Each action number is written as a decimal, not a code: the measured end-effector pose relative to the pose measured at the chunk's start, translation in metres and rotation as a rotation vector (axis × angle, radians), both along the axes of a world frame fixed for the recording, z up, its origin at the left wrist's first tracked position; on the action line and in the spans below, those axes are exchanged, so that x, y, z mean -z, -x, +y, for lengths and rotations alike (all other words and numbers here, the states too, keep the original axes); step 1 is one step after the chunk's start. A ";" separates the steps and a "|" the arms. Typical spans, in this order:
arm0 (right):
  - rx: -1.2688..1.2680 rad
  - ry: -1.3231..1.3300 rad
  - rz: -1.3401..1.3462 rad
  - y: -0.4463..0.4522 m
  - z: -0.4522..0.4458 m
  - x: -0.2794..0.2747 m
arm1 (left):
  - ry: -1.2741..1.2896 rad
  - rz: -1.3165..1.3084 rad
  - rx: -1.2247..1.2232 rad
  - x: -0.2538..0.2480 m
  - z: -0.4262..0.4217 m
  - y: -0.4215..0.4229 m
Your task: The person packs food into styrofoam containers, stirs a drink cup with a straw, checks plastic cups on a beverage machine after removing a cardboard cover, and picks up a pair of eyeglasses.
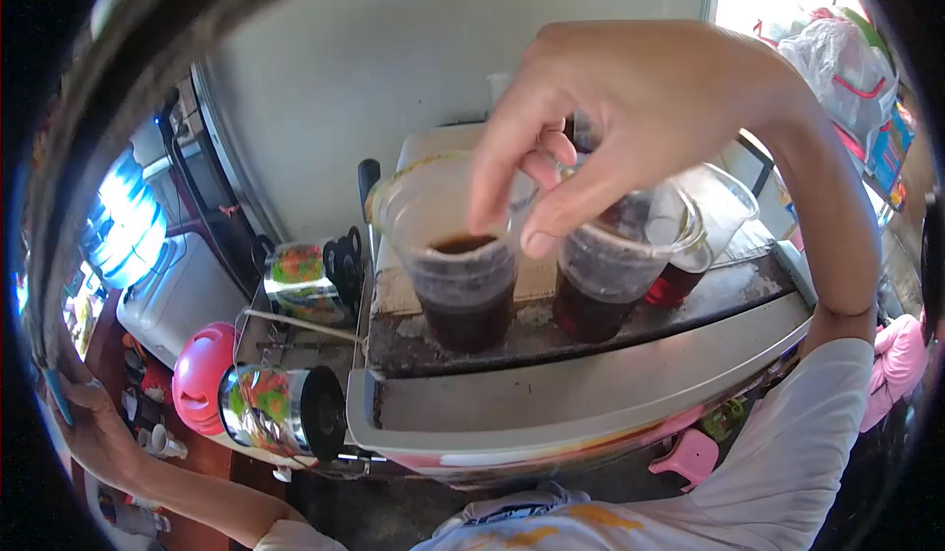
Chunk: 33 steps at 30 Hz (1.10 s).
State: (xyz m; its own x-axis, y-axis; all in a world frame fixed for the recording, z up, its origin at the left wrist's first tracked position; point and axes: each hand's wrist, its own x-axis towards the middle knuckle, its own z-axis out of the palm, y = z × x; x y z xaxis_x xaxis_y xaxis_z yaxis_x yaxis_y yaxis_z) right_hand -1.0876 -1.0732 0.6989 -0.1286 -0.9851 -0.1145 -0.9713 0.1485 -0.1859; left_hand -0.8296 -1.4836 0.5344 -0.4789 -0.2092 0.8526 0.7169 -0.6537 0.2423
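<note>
My right hand (591, 148) is over the plastic cups, thumb and index finger apart, other fingers curled, nothing visible between them. Below its fingertips, a clear cup (463, 300) holds dark liquid, with a brownish rim. Beside it, under my thumb, is a second cup of dark liquid (596, 300). A third cup with reddish liquid (674, 283) stands behind to the right. At the far left edge, my left hand (94, 423) is closed around a thin teal object (57, 397), only partly visible. All three cups are on a worn, dark ledge (404, 349).
A grey trough (551, 394) runs along the ledge's front. Left are two shiny patterned canisters (266, 408), a pink rounded object (202, 379) and a water dispenser with a blue bottle (133, 221). A pink stool (687, 458) is below; plastic bags (837, 64) are at upper right.
</note>
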 end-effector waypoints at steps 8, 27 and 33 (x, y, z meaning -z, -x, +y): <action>0.312 0.168 0.429 0.168 0.008 0.008 | 0.134 -0.089 -0.728 0.029 -0.013 -0.010; 0.095 0.171 0.164 0.153 -0.025 0.040 | 0.056 -0.097 -0.628 0.047 -0.033 -0.016; -0.037 0.153 0.064 0.112 -0.025 0.032 | 0.138 -0.410 -1.579 0.046 -0.002 -0.007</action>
State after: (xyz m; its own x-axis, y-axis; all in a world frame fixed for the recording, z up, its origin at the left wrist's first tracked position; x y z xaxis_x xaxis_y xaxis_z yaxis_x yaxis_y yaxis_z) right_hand -1.1999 -1.0984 0.6668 -0.0945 -0.9945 0.0444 -0.9861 0.0874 -0.1414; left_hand -0.8227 -1.4853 0.4884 -0.0621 -0.6195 0.7825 0.4912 0.6635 0.5644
